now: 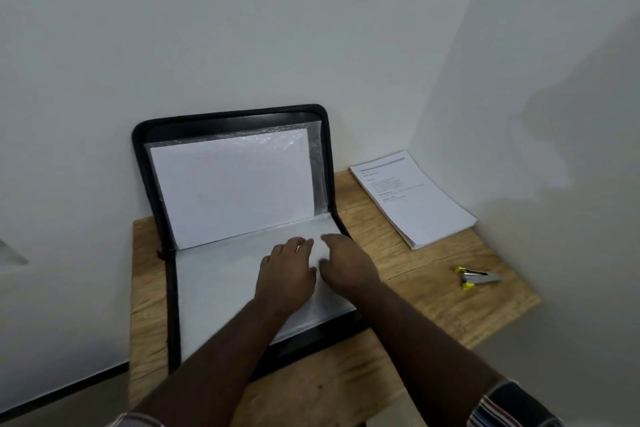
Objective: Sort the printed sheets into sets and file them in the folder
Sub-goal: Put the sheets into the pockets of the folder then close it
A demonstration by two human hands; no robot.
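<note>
**Both hands at the open folder as a stack of sheets waits alongside**

A person works at a black zip folder [239,218] lying open on a wooden bench [433,298], its upper cover propped against the wall, likely so that both halves stay open without being held. A white sheet [232,187] already sits inside a clear sleeve on the upright half. The left hand [285,270] lies on the plastic sleeves [221,281] of the flat half, fingers extended and pressing down, apparently to steady the pages. The right hand [346,263] is just beside it near the spine, fingers bent down onto the plastic; whether it pinches a sleeve edge or only touches it cannot be told. The hands seem placed to open a pocket for the next set.

The remaining printed sheets [412,198] rest in a stack at the right rear corner of the bench, well apart from the folder but within reach. A small yellow-and-metal stapler [476,277], or a similar tool, lies near the right edge, close at hand, probably for binding sets.
</note>
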